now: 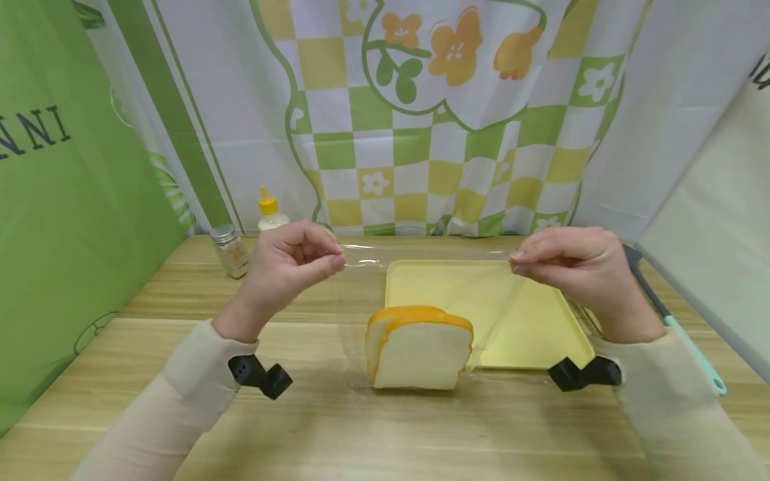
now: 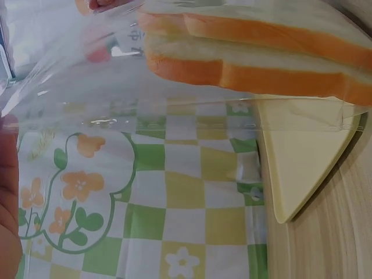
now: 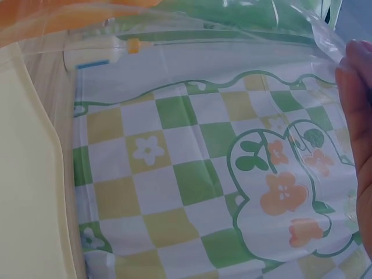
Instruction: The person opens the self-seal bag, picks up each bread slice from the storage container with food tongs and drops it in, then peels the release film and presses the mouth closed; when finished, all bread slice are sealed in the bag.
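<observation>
A clear plastic bag (image 1: 361,259) hangs stretched between both hands, with two slices of bread (image 1: 426,354) standing at its lower left part. My left hand (image 1: 289,267) pinches the bag's upper left corner between thumb and fingers. At the upper right corner my right hand (image 1: 574,267) grips the film the same way. The left wrist view shows the orange crusts of the bread (image 2: 279,72) through the film, with part of the left hand (image 2: 8,197) at the edge. In the right wrist view the right hand (image 3: 357,110) holds a gathered bit of film.
Behind the bag a yellow tray (image 1: 541,327) lies on the wooden table (image 1: 289,427). A glass jar (image 1: 230,252) and a yellow-capped squeeze bottle (image 1: 272,212) stand at back left. A utensil with a mint handle (image 1: 698,354) lies at right. A patterned curtain (image 1: 439,147) closes the back.
</observation>
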A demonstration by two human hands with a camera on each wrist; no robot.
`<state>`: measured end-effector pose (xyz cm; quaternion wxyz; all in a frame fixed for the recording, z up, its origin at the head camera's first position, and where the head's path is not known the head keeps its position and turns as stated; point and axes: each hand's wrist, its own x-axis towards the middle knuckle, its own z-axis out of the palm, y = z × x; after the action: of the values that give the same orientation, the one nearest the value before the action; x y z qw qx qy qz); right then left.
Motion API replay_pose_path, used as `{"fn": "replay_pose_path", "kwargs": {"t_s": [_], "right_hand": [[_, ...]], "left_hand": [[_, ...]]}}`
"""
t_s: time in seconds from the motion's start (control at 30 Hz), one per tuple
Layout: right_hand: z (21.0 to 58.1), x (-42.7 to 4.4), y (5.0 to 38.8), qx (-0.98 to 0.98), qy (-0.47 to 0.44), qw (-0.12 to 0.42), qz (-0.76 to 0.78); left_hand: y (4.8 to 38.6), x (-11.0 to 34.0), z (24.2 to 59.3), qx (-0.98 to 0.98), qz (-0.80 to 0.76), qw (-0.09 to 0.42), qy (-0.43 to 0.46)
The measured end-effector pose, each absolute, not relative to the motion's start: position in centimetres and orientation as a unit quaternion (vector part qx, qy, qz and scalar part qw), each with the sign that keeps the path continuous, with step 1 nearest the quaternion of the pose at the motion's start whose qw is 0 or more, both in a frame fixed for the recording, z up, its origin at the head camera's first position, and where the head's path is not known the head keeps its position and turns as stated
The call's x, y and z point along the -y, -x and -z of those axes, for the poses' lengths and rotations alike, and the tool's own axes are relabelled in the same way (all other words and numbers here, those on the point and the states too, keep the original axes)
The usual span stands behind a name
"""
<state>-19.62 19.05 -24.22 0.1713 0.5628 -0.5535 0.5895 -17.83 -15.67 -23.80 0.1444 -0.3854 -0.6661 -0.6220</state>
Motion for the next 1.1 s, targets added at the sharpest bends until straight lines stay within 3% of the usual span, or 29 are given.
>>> {"fn": "replay_pose_path", "kwargs": {"t_s": [0.3, 0.5, 0.73, 0.87, 1.1], "right_hand": [[24.6, -19.1, 19.1, 0.551, -0.54, 0.219, -0.598], [24.8, -19.9, 19.2, 0.629, -0.475, 0.185, -0.587], [22.9, -19.4, 19.2, 0.739, -0.402, 0.17, -0.514], [19.8, -16.6, 18.3, 0.828, -0.356, 0.14, -0.409], [16.3, -10.0, 18.2, 0.87, -0.399, -0.004, -0.29]], "left_hand": [[17.8, 15.4, 23.8, 0.672, 0.568, 0.2, 0.43], [17.8, 15.5, 23.9, 0.683, 0.503, 0.254, 0.464], [17.7, 15.0, 23.3, 0.691, 0.465, 0.262, 0.487], [17.6, 14.9, 23.3, 0.695, 0.467, 0.258, 0.482], [17.3, 15.0, 23.8, 0.697, 0.495, 0.249, 0.455]]}}
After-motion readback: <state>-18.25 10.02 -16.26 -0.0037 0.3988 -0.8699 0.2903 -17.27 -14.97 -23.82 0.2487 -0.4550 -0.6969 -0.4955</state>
